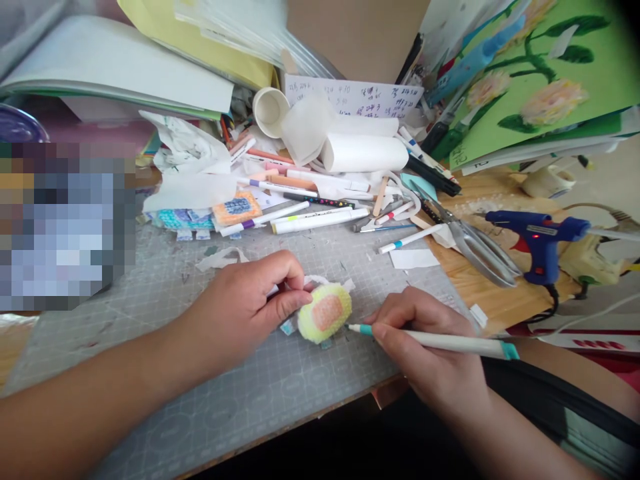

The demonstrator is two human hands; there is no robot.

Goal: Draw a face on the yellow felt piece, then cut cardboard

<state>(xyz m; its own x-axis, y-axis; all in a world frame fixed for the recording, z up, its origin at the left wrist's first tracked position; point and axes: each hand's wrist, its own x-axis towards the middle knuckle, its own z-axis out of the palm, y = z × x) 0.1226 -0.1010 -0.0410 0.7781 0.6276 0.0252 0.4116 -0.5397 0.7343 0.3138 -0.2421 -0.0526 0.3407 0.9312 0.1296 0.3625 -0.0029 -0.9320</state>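
My left hand [260,293] pinches the edge of a small rounded textured piece [327,312], coloured yellow-green with an orange-pink rectangle in its middle. Bits of white and light blue stick out from around it. In my right hand [430,340] is a white marker [453,342] with teal ends, held like a pen. Its tip points left, close to the piece's right edge; I cannot tell whether it touches. Both hands are low over a grey cutting mat [215,407] with a printed grid.
Several markers [320,219], paper rolls [365,152] and a paper cup [271,112] crowd the back. An orange and blue textured piece [236,208] lies behind my left hand. At right are metal scissors [475,247] and a blue glue gun [540,240] with a red light lit.
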